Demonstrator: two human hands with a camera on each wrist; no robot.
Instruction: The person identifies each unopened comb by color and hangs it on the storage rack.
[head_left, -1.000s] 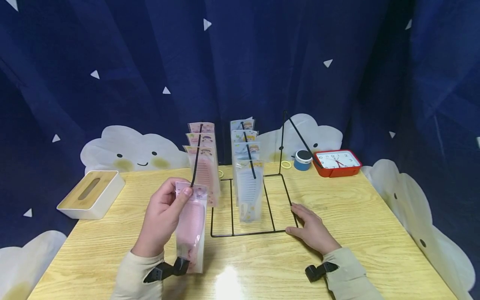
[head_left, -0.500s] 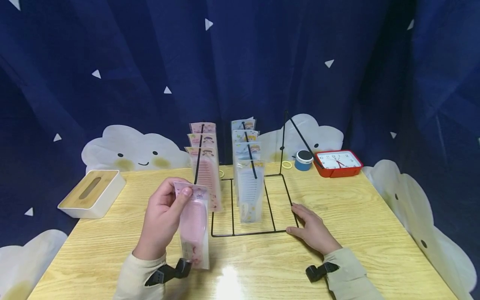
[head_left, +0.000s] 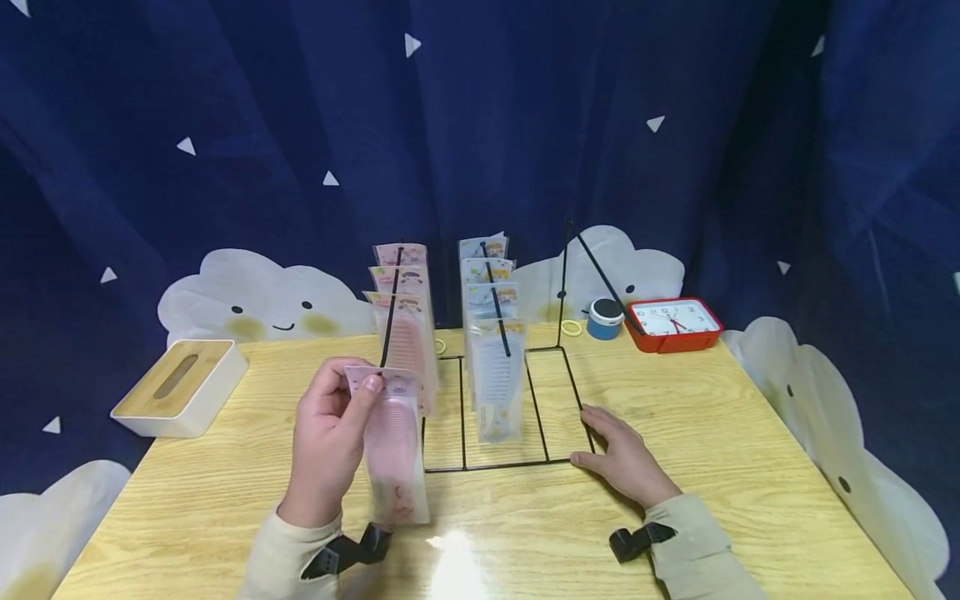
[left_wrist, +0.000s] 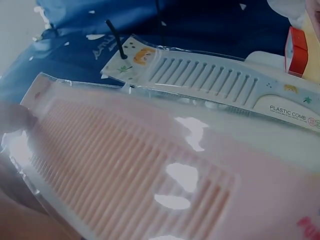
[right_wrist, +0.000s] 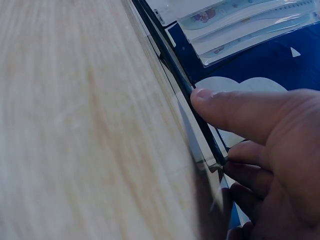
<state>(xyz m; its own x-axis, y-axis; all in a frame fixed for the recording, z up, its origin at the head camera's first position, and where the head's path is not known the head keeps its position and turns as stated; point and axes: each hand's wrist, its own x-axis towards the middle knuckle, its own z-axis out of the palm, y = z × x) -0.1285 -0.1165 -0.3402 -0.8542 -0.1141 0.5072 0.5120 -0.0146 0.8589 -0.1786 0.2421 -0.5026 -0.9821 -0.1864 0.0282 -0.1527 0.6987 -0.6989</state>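
My left hand (head_left: 330,442) pinches the top edge of a packaged pink comb (head_left: 393,446) between thumb and fingers, at the front tip of the left hook (head_left: 391,325) of a black wire rack (head_left: 502,467). Whether the hook passes through the packet's hole is hidden by the thumb. Behind it on that hook hang three more pink comb packets (head_left: 408,342). Several blue comb packets (head_left: 498,383) hang from the middle hook (head_left: 497,300). My right hand (head_left: 622,458) rests on the rack's front right base corner, thumb and fingers touching the wire (right_wrist: 202,122).
The rack's right hook (head_left: 600,271) carries no packets. A red clock (head_left: 675,325), a small blue cylinder (head_left: 604,320) and a yellow ring (head_left: 572,328) lie at the back right. A white tissue box with wooden lid (head_left: 180,383) stands on the left of the table (head_left: 525,533).
The lower end of the held comb packet has swung right and away from me. My left wrist has shifted slightly right while its fingers stay at the hook tip. The right hand keeps its place.
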